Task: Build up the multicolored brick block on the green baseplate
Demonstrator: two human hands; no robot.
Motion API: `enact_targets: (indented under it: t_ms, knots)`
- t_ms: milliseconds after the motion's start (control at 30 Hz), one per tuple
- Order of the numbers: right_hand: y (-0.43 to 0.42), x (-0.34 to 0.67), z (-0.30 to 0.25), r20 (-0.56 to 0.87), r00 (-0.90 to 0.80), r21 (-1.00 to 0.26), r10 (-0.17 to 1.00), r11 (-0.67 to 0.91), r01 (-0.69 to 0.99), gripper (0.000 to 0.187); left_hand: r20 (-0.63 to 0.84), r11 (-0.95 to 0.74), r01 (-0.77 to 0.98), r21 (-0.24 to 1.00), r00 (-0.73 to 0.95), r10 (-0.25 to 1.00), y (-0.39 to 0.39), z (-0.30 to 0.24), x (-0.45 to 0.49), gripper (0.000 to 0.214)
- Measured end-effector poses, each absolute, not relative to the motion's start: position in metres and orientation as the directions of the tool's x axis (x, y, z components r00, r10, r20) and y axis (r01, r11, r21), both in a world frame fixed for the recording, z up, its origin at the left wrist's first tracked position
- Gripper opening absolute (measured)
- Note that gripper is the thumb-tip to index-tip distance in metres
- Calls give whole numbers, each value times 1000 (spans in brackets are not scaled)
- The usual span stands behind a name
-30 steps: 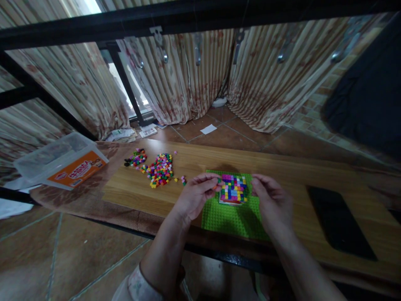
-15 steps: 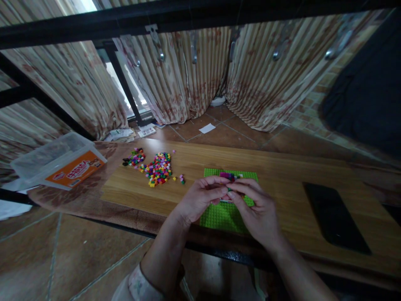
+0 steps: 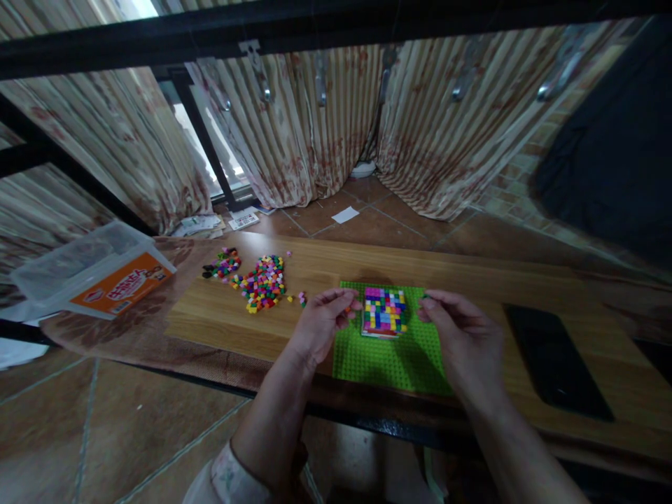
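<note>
A block of multicoloured toy bricks point(image 3: 385, 311) stands on the green baseplate point(image 3: 388, 360), its studded top made of pink, blue, yellow, white and green pieces. To its left is my left hand point(image 3: 326, 318), fingers pinched together, with a small orange-red toy brick point(image 3: 347, 309) showing at the fingertips. On the other side, my right hand point(image 3: 465, 332) pinches a small dark green toy brick point(image 3: 425, 297) between thumb and forefinger, over the baseplate's right edge. Both hands are apart from the block.
Loose bricks point(image 3: 266, 280) lie heaped on the wooden board point(image 3: 315, 262), with a few strays nearby. A clear plastic tub point(image 3: 94, 273) with an orange label sits at the far left. A dark phone-like slab point(image 3: 556, 364) lies at the right.
My hands were together over the block of bricks. They have moved apart, left and right, and the block between them is uncovered. The view has shifted slightly.
</note>
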State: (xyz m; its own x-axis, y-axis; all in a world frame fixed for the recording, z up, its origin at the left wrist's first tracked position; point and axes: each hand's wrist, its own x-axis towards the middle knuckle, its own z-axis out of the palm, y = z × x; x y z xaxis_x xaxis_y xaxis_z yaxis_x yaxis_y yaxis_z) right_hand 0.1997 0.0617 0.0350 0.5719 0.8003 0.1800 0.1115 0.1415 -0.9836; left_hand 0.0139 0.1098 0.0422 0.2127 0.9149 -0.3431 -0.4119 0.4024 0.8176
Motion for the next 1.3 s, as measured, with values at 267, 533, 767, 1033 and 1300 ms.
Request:
enact_targets:
  t_ms: [267, 533, 767, 1033, 1300]
  knots:
    - [66, 209, 21, -19, 518, -999, 855, -2, -35, 24, -357, 389, -405, 827, 157, 921, 110, 41, 15, 29]
    - [64, 208, 22, -45, 453, -992, 891, -95, 88, 29, -421, 374, -481, 793, 12, 907, 117, 32, 16, 24]
    - [62, 208, 20, 18, 444, -972, 896, -89, 219, 26, -439, 413, -490, 768, 67, 896, 114, 36, 19, 8]
    - [56, 210, 19, 112, 386, -945, 916, -21, 325, 23, -373, 398, -368, 840, 142, 917, 110, 35, 22, 20]
    - [62, 202, 21, 136, 383, -942, 914, 0, 335, 22, -364, 395, -294, 870, 158, 918, 106, 43, 32, 26]
